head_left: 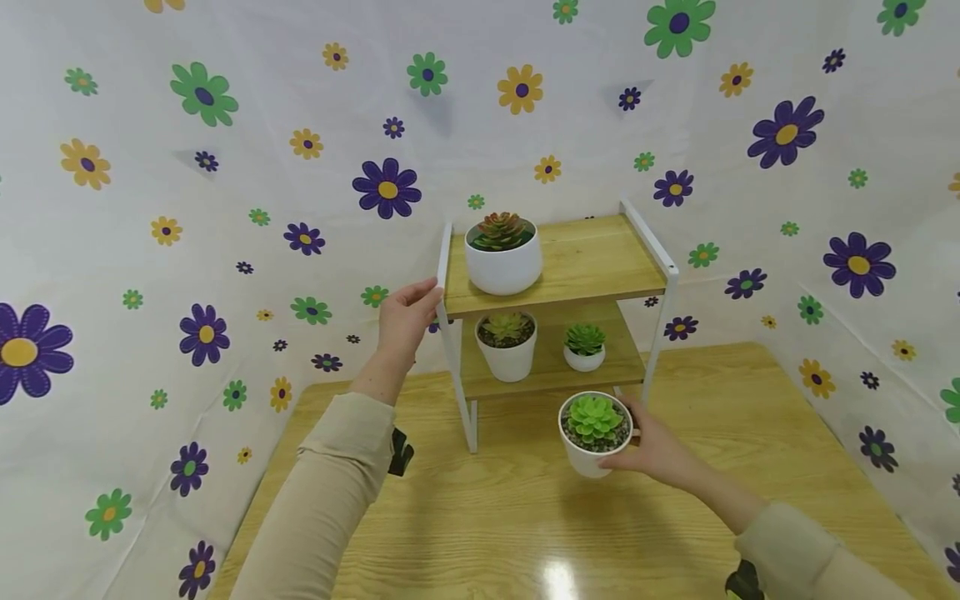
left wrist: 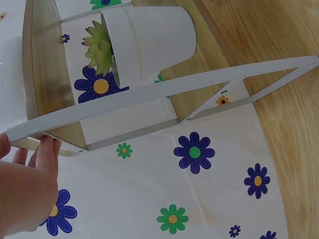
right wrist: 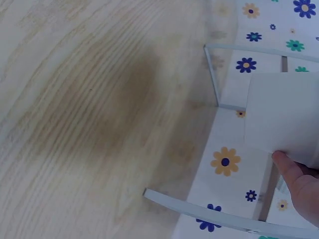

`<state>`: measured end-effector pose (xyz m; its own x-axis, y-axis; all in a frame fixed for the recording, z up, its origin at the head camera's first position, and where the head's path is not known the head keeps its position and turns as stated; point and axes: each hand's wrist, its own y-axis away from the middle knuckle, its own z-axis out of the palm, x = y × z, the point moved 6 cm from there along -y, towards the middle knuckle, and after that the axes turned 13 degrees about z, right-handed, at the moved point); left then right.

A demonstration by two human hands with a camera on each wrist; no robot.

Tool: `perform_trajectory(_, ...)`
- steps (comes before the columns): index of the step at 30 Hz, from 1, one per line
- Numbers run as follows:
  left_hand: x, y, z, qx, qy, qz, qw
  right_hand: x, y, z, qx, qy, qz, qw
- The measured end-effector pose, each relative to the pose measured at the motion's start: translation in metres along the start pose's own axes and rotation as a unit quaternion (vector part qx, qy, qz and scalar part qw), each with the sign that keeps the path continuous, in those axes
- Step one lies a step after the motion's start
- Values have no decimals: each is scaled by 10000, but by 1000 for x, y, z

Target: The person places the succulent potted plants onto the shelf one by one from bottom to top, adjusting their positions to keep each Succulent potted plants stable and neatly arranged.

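My right hand (head_left: 663, 450) grips a white pot with a bright green succulent (head_left: 592, 419) by its right side, held in front of the shelf and above the table. In the right wrist view that white pot (right wrist: 284, 112) has a finger against its lower edge. My left hand (head_left: 408, 319) holds the front left upper corner of a two-tier shelf (head_left: 585, 250), thumb and fingers on either side of the white frame (left wrist: 124, 102). A white bowl pot with a reddish succulent (head_left: 504, 262) stands on the upper board, at the left.
On the lower board stand a taller white pot with a pale green succulent (head_left: 510, 354), at the left, and a small round white pot with a dark green one (head_left: 585, 354), to its right. The wooden table (head_left: 480, 517) meets flower-printed cloth walls (head_left: 247, 183).
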<state>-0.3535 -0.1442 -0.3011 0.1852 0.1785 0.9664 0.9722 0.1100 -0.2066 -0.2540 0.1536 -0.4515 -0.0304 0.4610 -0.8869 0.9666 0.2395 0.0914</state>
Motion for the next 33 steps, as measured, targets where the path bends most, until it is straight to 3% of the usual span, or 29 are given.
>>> perform_trajectory(15, 1, 0, 1, -26, 151, 75, 9999, -26, 12, -27, 147, 259, 97, 9995)
perform_trajectory(25, 0, 0, 2, -19, 157, 81, 9998, -40, 18, -41, 108, 92, -93, 9999)
perform_trajectory(33, 0, 0, 2, -27, 122, 72, 9999, -56, 20, -56, 69, 133, 50, 9999)
